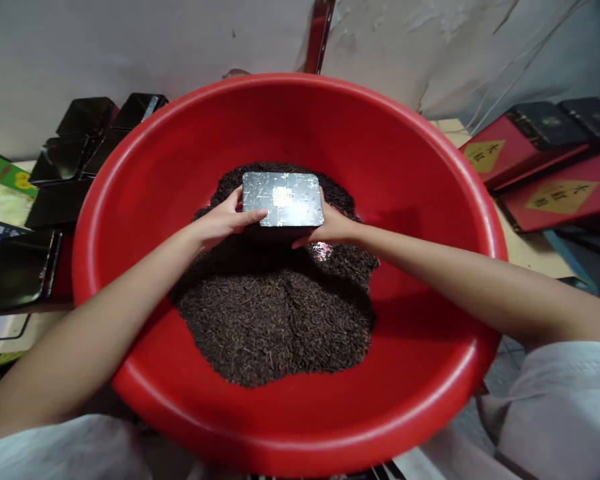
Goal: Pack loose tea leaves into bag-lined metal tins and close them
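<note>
A big red plastic basin [410,167] fills the view, with a heap of dark loose tea leaves [275,320] in its middle. Over the far side of the heap I hold a shiny dark metal tin [283,198] with both hands. My left hand [224,221] grips its left end, thumb lying across the top. My right hand [333,227] clasps its right end, fingers mostly hidden behind the tin. The tin's flat reflective face points up toward me.
Several black tins [87,137] are stacked left of the basin against a grey wall. Red gift boxes with yellow labels [555,193] and dark tins on them lie at the right. Printed papers [0,177] sit at the far left.
</note>
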`<action>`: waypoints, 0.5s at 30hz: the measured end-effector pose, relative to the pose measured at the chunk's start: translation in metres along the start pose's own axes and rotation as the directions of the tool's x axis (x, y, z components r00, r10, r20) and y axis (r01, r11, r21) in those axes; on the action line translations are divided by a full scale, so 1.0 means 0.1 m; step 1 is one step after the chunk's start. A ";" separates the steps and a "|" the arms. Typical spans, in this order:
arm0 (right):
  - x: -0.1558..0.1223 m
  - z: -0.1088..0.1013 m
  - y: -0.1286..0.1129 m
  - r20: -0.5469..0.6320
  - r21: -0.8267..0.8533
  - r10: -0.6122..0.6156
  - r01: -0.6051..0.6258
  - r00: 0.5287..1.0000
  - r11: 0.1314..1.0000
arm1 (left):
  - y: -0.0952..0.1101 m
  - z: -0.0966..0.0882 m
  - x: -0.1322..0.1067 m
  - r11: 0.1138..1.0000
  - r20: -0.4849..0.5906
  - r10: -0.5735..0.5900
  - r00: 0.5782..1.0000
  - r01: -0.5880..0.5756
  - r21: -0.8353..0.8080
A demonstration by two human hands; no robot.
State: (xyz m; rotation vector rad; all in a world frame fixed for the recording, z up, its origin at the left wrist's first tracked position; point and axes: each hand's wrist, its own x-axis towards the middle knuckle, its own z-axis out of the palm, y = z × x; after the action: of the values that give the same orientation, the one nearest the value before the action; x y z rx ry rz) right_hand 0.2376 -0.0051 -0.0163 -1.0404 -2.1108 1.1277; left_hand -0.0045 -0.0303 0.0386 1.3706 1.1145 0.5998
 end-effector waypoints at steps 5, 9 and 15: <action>0.01 0.15 0.07 -0.109 0.046 0.053 -0.048 0.993 0.998 | -0.04 -0.01 0.06 0.970 0.011 0.128 0.992 -0.127 0.208; 0.04 0.16 0.02 -0.244 0.121 0.089 -0.060 0.966 0.991 | -0.06 -0.20 0.14 0.931 0.061 0.126 0.990 -0.140 0.338; 0.14 -0.03 -0.26 -0.420 0.261 0.099 0.016 0.902 0.965 | 0.03 -0.44 0.14 0.610 0.002 -0.097 0.995 0.058 0.790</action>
State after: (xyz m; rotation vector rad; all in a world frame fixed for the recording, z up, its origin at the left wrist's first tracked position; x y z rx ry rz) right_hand 0.2222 -0.0010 0.0086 -1.0948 -1.5553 1.0435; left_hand -0.0364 0.0018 0.0446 2.0640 1.4784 -0.0484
